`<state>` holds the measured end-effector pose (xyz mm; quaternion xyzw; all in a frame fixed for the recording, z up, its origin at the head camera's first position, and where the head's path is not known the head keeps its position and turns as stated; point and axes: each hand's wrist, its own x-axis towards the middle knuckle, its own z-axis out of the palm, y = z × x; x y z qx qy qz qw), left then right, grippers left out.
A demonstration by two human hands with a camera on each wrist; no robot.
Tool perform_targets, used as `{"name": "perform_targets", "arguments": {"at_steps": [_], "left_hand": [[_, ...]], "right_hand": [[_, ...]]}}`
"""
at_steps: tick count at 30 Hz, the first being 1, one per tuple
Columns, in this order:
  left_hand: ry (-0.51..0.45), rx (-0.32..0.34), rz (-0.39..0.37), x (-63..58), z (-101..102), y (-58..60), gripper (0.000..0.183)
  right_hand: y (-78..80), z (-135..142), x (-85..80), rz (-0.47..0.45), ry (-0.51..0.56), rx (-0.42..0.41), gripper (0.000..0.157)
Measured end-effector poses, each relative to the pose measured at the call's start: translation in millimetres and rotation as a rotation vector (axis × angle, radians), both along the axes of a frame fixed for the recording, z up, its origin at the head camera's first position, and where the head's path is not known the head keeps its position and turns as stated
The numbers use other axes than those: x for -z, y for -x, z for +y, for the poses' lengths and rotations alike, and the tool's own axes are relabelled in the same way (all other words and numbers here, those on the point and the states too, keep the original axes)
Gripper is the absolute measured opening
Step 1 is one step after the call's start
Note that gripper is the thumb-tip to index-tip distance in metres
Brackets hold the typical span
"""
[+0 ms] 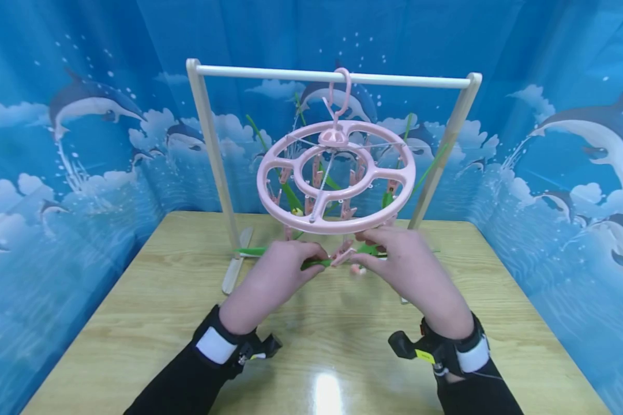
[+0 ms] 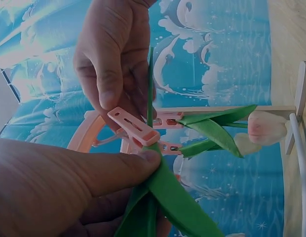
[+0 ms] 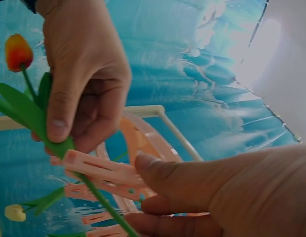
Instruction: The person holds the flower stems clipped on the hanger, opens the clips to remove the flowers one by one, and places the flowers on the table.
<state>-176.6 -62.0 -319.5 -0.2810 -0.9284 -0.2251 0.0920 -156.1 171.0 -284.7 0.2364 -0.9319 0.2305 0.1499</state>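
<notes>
My left hand [image 1: 288, 265] pinches an artificial tulip by its green leaves [image 2: 168, 192] and stem; its orange-red flower [image 3: 19, 52] sticks out past that hand in the right wrist view. With thumb and fingers, my right hand [image 1: 402, 262] holds the handle end of a pink clothespin [image 3: 106, 170]. The clothespin's tip lies across the tulip stem [image 3: 111, 206], close beside my left fingertips. Above both hands hangs a pink round drying hanger [image 1: 337, 230]. My right fingers are partly hidden behind the clothespin in the right wrist view.
The hanger hooks over a white rail [image 1: 270, 73] on a wooden stand [image 1: 213, 144]. Other clothespins hold more tulips, including a pale pink one [image 2: 266, 127] and a cream one [image 3: 16, 213]. Below is a wooden table [image 1: 301, 357]; a blue dolphin-print curtain [image 1: 150, 34] surrounds it.
</notes>
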Motion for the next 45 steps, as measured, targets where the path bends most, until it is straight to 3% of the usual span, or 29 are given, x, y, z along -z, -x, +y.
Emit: {"name": "perform_targets", "arguments": {"at_steps": [5,11,20,31,39,45], "left_hand": [[0.003,0.027,0.014,-0.5,0.4,-0.9,0.022],[0.014,0.023,0.025,-2.9,0.7,-2.5,0.022],[0.010,0.028,0.040,-4.0,-0.6,-4.7,0.021],[0.012,0.018,0.042,-4.1,-0.9,-3.2,0.019],[0.047,0.003,-0.002,-4.2,-1.4,-1.5,0.021],[0.063,0.000,-0.055,-3.9,-1.8,-2.2,0.019]], "right_hand": [[7.0,-3.8,5.2,-0.026,0.020,-0.048,0.019],[6.5,-5.0,6.2,-0.038,0.019,-0.022,0.011],[4.6,-4.9,8.0,0.132,0.021,-0.056,0.008],[4.6,-4.6,7.5,0.205,0.020,-0.011,0.006],[3.4,-5.5,5.2,0.181,0.032,0.017,0.006],[4.1,-6.8,3.6,0.076,0.032,0.022,0.012]]}}
